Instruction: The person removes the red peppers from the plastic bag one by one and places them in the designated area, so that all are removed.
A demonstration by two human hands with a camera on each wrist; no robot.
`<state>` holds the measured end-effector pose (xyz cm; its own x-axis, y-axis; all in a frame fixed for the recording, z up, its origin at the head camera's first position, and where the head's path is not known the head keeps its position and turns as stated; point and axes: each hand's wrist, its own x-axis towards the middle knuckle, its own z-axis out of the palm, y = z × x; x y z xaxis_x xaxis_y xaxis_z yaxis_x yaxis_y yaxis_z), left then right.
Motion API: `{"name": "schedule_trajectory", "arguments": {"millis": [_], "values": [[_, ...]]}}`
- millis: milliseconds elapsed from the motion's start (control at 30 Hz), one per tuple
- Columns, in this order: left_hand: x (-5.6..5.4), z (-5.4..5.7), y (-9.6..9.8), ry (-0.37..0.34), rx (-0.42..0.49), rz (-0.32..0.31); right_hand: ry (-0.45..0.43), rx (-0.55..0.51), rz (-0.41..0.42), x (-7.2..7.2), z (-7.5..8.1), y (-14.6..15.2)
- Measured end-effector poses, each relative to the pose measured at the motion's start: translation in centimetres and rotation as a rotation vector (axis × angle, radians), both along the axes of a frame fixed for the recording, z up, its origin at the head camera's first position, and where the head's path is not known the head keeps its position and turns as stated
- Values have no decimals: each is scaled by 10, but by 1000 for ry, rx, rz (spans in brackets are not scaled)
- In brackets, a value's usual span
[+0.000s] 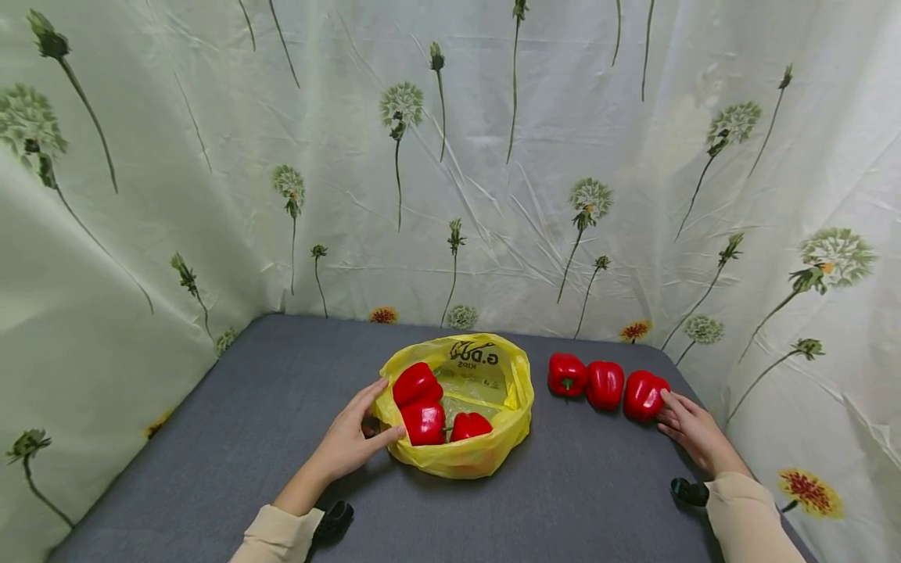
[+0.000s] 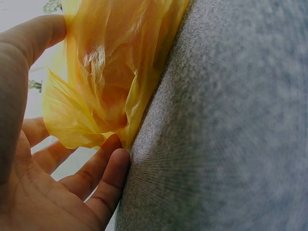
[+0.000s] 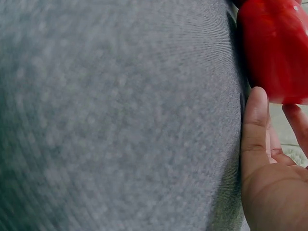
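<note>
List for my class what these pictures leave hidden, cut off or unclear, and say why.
- Head view: the bottom of the bag, behind its front wall.
- Head view: the lower part of the front pepper inside, behind the bag's rim.
- Head view: the full print, broken by folds.
- Left wrist view: the bag's remainder, beyond the top edge.
- Right wrist view: part of the outer pepper, beyond the right edge.

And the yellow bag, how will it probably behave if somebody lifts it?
The yellow bag is probably floppy: its thin wall is creased. It may sag unevenly, since the three red peppers inside lie toward its near and left sides. Its shiny plastic could feel slippery.
</note>
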<state>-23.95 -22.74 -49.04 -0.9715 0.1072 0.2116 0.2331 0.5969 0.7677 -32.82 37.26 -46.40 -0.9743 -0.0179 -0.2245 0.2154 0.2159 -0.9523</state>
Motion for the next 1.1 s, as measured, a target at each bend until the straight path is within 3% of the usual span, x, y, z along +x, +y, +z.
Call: {"name": "schedule_trajectory", "arguments": {"millis": [733, 900, 1100], "values": [[0, 0, 0, -11, 9, 2, 73, 64, -41, 6, 2, 4], [0, 1, 0, -13, 12, 0, 116, 118, -109, 7, 9, 6], [1, 0, 0, -20, 15, -2, 209, 213, -260, 5, 25, -1]]}}
